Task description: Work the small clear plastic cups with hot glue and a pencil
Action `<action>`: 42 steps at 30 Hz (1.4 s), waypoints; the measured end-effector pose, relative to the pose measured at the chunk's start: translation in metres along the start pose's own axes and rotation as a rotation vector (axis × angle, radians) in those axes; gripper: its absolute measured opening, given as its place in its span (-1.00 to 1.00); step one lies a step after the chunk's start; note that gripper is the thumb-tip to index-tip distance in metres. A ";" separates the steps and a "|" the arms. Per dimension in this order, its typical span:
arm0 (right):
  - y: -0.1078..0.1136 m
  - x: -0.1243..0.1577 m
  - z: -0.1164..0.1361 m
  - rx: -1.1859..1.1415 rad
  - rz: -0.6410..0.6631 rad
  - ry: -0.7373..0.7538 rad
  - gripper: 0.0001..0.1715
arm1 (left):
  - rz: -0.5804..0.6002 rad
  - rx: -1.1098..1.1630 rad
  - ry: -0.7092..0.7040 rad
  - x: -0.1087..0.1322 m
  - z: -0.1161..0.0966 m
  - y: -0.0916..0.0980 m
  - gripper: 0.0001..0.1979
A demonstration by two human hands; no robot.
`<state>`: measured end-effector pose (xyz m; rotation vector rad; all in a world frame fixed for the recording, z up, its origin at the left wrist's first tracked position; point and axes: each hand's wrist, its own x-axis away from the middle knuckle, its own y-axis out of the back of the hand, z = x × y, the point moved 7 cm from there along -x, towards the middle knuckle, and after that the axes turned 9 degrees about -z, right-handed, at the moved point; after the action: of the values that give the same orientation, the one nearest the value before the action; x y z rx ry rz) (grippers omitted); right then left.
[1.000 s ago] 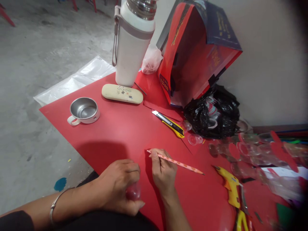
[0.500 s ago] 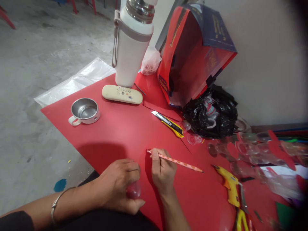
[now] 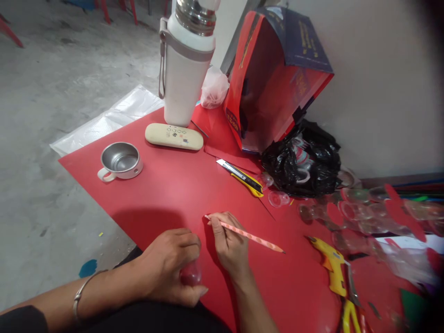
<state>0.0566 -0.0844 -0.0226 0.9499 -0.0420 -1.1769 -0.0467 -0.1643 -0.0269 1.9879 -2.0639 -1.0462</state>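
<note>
My left hand is curled around a small clear plastic cup at the near edge of the red sheet; the fingers cover most of the cup. To its right my right hand grips a pink patterned pencil near one end. The pencil's sharpened tip points away to the right, and its other end sticks out slightly left of the fingers. Beyond the hands lies a yellow utility knife with its blade out.
A steel-lined mug, a glasses case and a tall white thermos stand at the far left. Behind are a red box and a black plastic bag. Clear cups, a yellow glue gun and scissors lie right.
My right hand and the pencil have shifted slightly left. My left hand keeps its hold on the cup. The whole view has moved a little.
</note>
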 end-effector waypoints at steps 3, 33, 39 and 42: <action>-0.003 0.000 0.000 -0.081 0.075 -0.019 -0.66 | -0.001 0.003 0.007 -0.001 0.000 0.002 -0.72; -0.004 0.004 -0.002 -0.121 0.045 -0.117 -0.66 | 0.010 0.012 0.014 -0.001 -0.002 -0.001 -0.71; -0.005 0.005 -0.007 -0.178 0.032 -0.191 -0.62 | 0.030 0.025 0.036 0.000 -0.001 -0.002 -0.71; -0.005 0.005 -0.008 -0.147 0.024 -0.189 -0.62 | 0.056 0.031 0.042 -0.001 -0.001 -0.003 -0.72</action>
<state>0.0593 -0.0841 -0.0329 0.7062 -0.1168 -1.2270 -0.0439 -0.1638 -0.0277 1.9361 -2.1138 -0.9605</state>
